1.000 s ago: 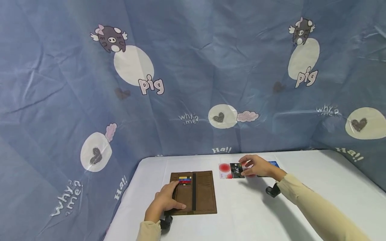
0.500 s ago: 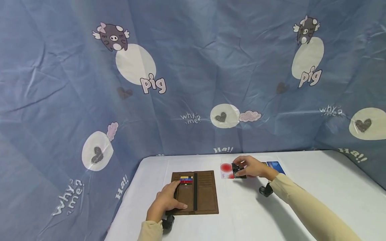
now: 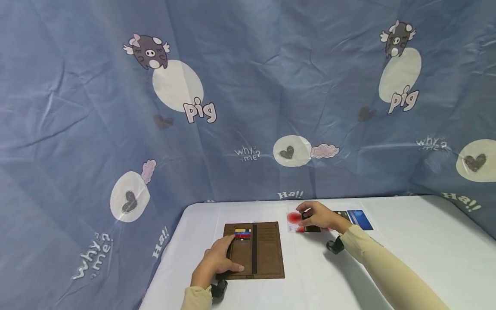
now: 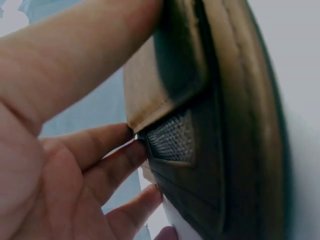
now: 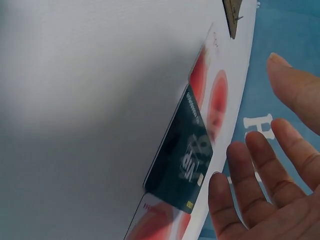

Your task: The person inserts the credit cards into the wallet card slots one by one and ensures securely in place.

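Lengthwise, open brn wallet (image 3: 270, 258) halves run 12–6 o'clock; L hand (image 3: 217, 258) spread on it, R hand (image 3: 319, 215) spread by blk VIP card (image 5: 175, 155); white tbl (image 3: 310, 267), blue cloth (image 3: 240, 86) at 12.

Two hands (image 3: 218, 260) (image 3: 318, 215), one wallet (image 3: 270, 259) — two printed pigs (image 3: 149, 52) (image 3: 396, 40)

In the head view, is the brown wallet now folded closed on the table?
No, the brown wallet lies open, with its card slots and dark strap facing up.
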{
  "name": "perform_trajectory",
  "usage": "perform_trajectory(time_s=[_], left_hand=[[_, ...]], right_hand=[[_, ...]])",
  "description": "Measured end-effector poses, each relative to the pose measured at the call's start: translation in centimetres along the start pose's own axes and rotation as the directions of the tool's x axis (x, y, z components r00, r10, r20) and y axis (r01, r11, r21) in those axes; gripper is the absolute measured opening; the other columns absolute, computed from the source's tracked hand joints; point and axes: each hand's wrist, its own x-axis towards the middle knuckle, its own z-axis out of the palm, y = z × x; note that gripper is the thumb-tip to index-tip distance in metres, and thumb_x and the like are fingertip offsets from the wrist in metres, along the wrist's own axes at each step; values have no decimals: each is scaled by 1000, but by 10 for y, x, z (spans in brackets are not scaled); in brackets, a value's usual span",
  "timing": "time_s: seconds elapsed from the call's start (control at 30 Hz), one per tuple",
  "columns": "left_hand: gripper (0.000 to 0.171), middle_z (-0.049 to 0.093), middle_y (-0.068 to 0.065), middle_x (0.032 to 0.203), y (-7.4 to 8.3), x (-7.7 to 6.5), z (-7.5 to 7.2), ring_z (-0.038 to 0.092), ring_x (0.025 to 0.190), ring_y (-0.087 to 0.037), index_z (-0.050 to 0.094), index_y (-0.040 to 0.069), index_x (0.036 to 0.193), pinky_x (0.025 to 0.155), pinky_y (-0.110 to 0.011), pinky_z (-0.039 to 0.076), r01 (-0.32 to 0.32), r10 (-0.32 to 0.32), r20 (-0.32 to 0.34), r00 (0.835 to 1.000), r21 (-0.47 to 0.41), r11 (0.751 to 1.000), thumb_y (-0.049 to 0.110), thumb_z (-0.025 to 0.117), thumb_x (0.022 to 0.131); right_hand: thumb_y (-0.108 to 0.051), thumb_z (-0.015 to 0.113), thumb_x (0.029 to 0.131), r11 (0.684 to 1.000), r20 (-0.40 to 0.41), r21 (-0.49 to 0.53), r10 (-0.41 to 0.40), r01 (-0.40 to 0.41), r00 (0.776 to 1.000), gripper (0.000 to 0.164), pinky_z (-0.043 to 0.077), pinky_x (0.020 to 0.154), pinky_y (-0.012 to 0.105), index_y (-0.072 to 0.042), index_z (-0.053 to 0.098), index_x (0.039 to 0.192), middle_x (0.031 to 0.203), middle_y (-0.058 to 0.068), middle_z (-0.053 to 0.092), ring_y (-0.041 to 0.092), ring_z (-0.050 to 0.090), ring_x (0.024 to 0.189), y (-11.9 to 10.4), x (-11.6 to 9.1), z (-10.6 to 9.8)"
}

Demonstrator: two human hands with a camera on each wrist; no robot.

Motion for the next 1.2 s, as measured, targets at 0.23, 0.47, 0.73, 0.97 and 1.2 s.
perform_trajectory(time_s=[0.23,0.47,0.73,0.97,1.2], left_hand=[[101,42,-20,152,2,-2,-1,36,140,-44,43,7,147,105,-71,30,-11,12,-8,1000,12,1000,34,94,63],[103,41,-20,153,2,-2,-3,35,141,-44,42,7,148,106,-71,29,-4,4,2,1000,13,1000,35,93,63],[102,40,-21,153,0,-4,-3,34,142,-44,42,7,148,108,-72,27,4,-4,-3,1000,7,1000,33,94,63],[101,40,-21,153,2,-6,1,33,142,-45,43,5,148,109,-73,24,3,-3,9,1000,-4,1000,31,93,64],[101,41,-21,153,4,-5,-2,34,142,-44,43,6,147,109,-72,26,4,-4,-3,1000,-11,1000,33,94,63]], right_hand=[[-5,81,77,999,-4,-46,10,-10,1000,54,56,88,41,10,58,124,120,28,63,40,65,105,1,4,0],[-7,81,78,997,-8,-78,30,-30,1000,53,57,83,35,10,58,123,118,27,63,38,65,105,5,13,0],[-4,81,76,998,-65,-50,41,-44,997,48,56,84,34,8,62,118,109,21,66,30,68,99,15,26,17],[-2,83,73,994,-118,-61,85,-93,989,47,56,80,35,6,64,116,108,19,67,28,67,97,18,26,27],[-6,85,72,987,-104,-121,93,-105,990,50,51,85,34,3,65,117,101,11,69,21,62,93,18,31,27]])
